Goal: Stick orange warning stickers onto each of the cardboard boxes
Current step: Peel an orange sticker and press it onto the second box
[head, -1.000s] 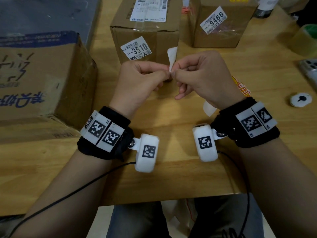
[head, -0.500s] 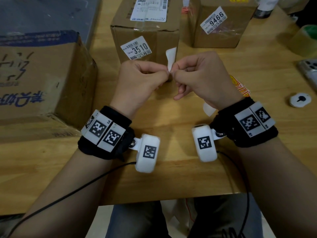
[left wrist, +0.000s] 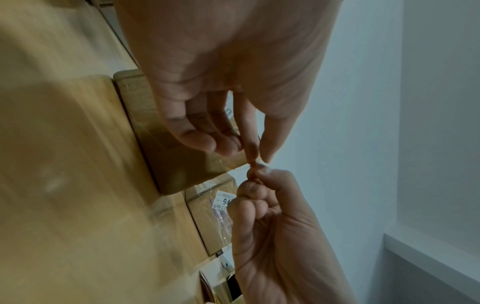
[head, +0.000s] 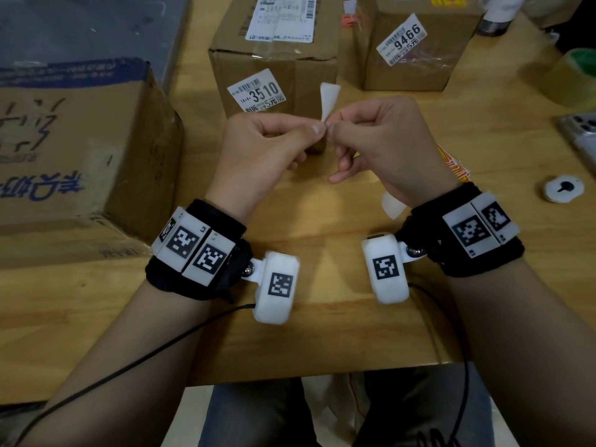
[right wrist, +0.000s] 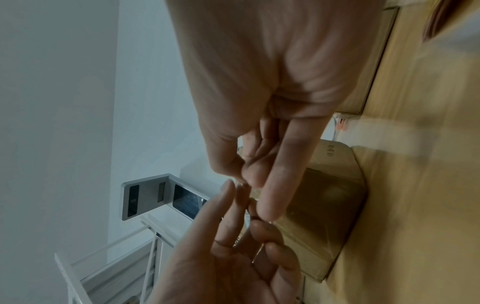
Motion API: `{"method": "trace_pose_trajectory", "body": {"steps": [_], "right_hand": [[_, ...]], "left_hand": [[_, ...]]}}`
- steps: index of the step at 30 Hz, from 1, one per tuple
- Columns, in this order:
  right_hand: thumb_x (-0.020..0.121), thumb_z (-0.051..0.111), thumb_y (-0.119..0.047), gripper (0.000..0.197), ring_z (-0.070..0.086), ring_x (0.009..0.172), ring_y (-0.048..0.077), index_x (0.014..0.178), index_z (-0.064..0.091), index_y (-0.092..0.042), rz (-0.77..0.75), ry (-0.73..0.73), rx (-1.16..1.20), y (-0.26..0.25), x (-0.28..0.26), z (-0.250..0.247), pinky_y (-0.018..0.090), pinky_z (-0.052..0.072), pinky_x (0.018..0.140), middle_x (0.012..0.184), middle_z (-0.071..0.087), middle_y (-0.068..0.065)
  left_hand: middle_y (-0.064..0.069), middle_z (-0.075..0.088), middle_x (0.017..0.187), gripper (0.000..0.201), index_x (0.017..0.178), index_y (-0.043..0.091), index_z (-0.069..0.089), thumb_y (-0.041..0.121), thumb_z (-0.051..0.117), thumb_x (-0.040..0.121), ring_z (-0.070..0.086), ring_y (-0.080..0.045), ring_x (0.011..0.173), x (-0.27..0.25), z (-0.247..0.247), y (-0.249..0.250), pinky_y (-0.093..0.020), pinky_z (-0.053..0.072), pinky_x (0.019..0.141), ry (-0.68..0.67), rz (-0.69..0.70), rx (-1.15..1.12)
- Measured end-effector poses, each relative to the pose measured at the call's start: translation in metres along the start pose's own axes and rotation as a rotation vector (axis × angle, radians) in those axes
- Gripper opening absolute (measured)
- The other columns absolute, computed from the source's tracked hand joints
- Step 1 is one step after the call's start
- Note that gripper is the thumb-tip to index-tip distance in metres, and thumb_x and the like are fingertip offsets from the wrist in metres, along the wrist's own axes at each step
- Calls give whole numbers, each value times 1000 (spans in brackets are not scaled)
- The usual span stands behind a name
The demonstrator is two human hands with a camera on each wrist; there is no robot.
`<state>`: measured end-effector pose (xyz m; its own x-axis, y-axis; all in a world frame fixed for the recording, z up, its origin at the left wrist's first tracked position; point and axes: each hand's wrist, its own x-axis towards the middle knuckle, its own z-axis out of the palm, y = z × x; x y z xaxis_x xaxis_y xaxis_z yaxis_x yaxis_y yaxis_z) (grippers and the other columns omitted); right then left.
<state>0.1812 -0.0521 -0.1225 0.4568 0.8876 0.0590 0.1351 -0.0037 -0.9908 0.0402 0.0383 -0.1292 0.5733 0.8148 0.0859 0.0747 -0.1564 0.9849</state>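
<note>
Over the table's middle, my left hand (head: 317,129) and right hand (head: 335,130) meet fingertip to fingertip, each pinching a small sticker piece. Its white backing strip (head: 329,100) stands up above the pinch. The left wrist view has the left hand (left wrist: 255,158) and the right hand (left wrist: 255,173) pinching a tiny orange-tinted edge. The pinch is blurred in the right wrist view. Behind the hands stand the cardboard box labelled 3510 (head: 274,59) and the box labelled 9466 (head: 412,59). A large printed cardboard box (head: 80,140) sits at the left.
Orange stickers (head: 454,166) lie on the wooden table (head: 322,221) under my right wrist, beside a loose white backing piece (head: 392,206). A tape roll (head: 567,79), a phone (head: 580,133) and a small white round object (head: 564,188) sit at the right.
Both hands stay almost in place, still pinching together. The white strip now stands slightly higher and leans a little more to the right.
</note>
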Motion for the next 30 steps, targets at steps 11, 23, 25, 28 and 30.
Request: {"method": "trace_pose_trajectory", "body": {"steps": [11,23,25,28,30], "right_hand": [[89,67,1,17,55,46,14,76,72,-7,1,-35,4,0,-1,2,35,60,52,53,58,2],[89,59,6,22,45,44,12,70,65,-3,49,-32,54,-1,-1,2,38,61,55,54,49,4],[90,58,6,20,45,45,13,72,64,-1,59,-30,65,-2,-1,2,37,60,55,55,49,5],[91,57,4,19,45,46,14,74,63,0,78,-31,73,-3,-1,1,38,60,55,54,49,4],[92,56,3,18,45,47,15,76,63,-1,101,-51,78,-4,-2,1,39,60,56,55,50,5]], "left_hand": [[9,71,63,6,88,15,80,16,74,86,62,-3,64,0,-1,0,-21,51,62,-9,2,23],[4,71,77,13,87,19,74,13,67,95,63,-3,67,-1,-1,-1,-22,52,62,-131,15,41],[5,71,78,13,87,19,73,12,66,95,63,-3,66,-1,-1,0,-22,52,61,-131,13,47],[7,71,79,14,86,19,73,12,66,95,64,-3,67,-1,-1,1,-23,52,61,-131,9,50],[5,71,80,14,85,18,73,11,66,95,63,-4,67,-2,-1,1,-23,52,61,-131,14,45]]}}
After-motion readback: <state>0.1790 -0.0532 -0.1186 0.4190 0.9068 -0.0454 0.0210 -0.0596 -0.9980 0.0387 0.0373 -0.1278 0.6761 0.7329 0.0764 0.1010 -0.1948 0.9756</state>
